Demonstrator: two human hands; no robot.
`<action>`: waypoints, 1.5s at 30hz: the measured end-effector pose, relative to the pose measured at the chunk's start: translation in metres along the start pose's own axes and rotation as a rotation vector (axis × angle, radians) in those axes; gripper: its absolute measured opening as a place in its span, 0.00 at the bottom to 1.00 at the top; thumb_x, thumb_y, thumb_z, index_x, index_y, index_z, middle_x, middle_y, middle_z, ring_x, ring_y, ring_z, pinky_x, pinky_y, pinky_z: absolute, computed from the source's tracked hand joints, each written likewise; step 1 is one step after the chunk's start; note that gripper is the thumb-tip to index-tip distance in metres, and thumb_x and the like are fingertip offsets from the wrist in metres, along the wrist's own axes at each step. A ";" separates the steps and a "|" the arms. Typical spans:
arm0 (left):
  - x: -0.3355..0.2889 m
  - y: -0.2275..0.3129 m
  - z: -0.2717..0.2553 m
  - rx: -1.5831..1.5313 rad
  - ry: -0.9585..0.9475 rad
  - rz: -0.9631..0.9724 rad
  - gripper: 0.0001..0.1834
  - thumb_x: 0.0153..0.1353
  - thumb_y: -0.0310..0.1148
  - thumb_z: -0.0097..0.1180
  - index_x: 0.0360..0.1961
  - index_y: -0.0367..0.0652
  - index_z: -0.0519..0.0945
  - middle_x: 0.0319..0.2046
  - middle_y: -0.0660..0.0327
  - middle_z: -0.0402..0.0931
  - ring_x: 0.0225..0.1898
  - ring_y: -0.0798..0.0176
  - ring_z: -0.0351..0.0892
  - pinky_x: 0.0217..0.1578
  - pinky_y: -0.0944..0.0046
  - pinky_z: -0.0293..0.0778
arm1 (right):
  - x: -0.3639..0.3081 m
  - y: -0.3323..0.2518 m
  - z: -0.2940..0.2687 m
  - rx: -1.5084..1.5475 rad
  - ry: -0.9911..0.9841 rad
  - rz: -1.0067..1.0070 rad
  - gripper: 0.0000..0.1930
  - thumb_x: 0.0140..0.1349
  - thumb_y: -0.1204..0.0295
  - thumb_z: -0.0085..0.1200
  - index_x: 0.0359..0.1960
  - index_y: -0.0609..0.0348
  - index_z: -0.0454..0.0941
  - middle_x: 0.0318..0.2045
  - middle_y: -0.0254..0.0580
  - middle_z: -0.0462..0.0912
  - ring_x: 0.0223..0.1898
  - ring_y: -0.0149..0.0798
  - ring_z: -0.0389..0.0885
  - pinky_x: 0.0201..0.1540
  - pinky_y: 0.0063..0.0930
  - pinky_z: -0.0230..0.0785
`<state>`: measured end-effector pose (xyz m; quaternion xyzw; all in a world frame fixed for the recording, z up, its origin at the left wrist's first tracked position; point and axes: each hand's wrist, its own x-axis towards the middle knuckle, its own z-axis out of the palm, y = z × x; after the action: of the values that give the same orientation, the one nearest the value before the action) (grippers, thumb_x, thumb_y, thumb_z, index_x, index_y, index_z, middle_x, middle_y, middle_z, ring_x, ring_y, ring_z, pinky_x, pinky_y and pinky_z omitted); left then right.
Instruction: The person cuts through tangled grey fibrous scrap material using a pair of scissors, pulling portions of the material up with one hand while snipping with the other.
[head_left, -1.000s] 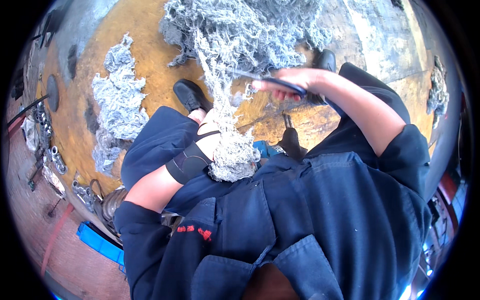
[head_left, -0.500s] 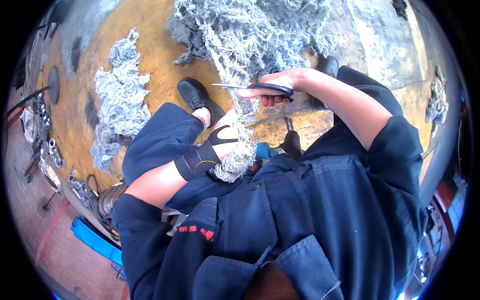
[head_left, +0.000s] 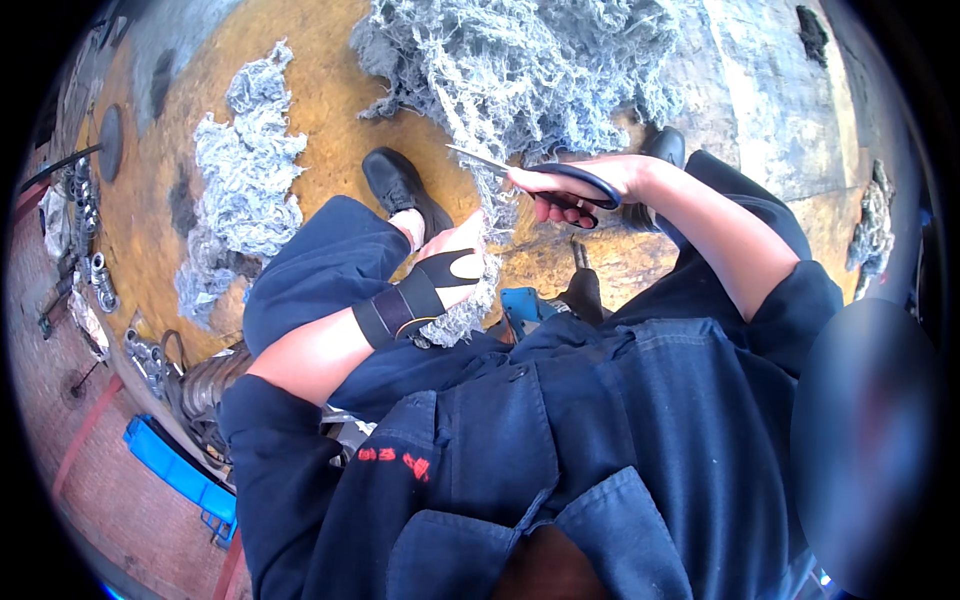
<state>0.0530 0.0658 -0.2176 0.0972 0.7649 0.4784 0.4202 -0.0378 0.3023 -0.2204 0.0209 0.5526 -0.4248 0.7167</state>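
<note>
My left hand [head_left: 458, 250], with a black wrist brace [head_left: 402, 308] around the wrist, is closed on a strand of grey tangled fibre [head_left: 490, 208]. One end of the strand runs up to a large heap of the same fibre [head_left: 520, 75] on the floor; the other bunches below the hand. Black-handled scissors [head_left: 585, 180] are in my right hand [head_left: 590, 183], their handle loops spread. The blade points left and lies across the strand, just above my left hand. Whether it touches the fibre, I cannot tell.
Another fibre pile [head_left: 245, 170] lies left on the yellowish floor, and a small clump [head_left: 873, 225] far right. Metal parts [head_left: 100, 280] line the left edge, near a blue tray [head_left: 180, 470]. A blue object [head_left: 522, 308] sits between my legs. A blurred rounded shape [head_left: 870, 440] appears at right.
The scissors have shifted slightly right and up at the tip, and their handles are spread wider. Less of the fibre bunch shows below my left hand. A blurred shape has appeared at right.
</note>
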 end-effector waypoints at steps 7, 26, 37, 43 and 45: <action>0.002 0.006 -0.001 0.188 -0.050 -0.108 0.20 0.62 0.28 0.38 0.56 0.44 0.66 0.27 0.55 0.72 0.29 0.58 0.73 0.33 0.62 0.69 | -0.011 -0.002 0.002 -0.152 0.105 0.019 0.40 0.48 0.24 0.39 0.19 0.56 0.66 0.12 0.27 0.61 0.12 0.24 0.61 0.15 0.20 0.58; 0.018 0.009 0.006 0.140 -0.121 -0.042 0.09 0.60 0.29 0.43 0.40 0.39 0.70 0.26 0.56 0.72 0.30 0.58 0.74 0.32 0.61 0.69 | -0.024 -0.025 -0.017 0.281 0.713 -0.436 0.35 0.51 0.30 0.46 0.16 0.54 0.68 0.10 0.30 0.65 0.10 0.23 0.64 0.15 0.18 0.60; -0.022 0.017 -0.054 -0.360 0.378 0.176 0.17 0.58 0.24 0.45 0.49 0.31 0.73 0.41 0.57 0.78 0.42 0.64 0.77 0.45 0.67 0.71 | -0.024 0.024 -0.018 0.079 0.519 -0.232 0.39 0.44 0.27 0.51 0.22 0.59 0.72 0.15 0.32 0.69 0.10 0.26 0.66 0.14 0.19 0.64; -0.062 0.013 -0.081 -0.343 0.800 -0.042 0.20 0.56 0.24 0.41 0.49 0.31 0.73 0.47 0.49 0.75 0.50 0.50 0.71 0.56 0.55 0.62 | -0.049 0.036 0.038 0.069 0.411 -0.266 0.46 0.44 0.24 0.45 0.28 0.68 0.74 0.19 0.36 0.71 0.16 0.28 0.68 0.18 0.22 0.67; -0.074 0.028 -0.087 -0.477 0.738 0.108 0.19 0.57 0.24 0.42 0.50 0.31 0.73 0.46 0.50 0.76 0.48 0.53 0.74 0.53 0.57 0.66 | -0.064 0.033 0.064 0.126 0.378 -0.333 0.45 0.45 0.25 0.44 0.28 0.66 0.73 0.20 0.36 0.72 0.16 0.27 0.68 0.18 0.22 0.66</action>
<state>0.0283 -0.0171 -0.1373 -0.1400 0.7257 0.6656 0.1039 0.0314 0.3290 -0.1583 0.0533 0.6451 -0.5591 0.5181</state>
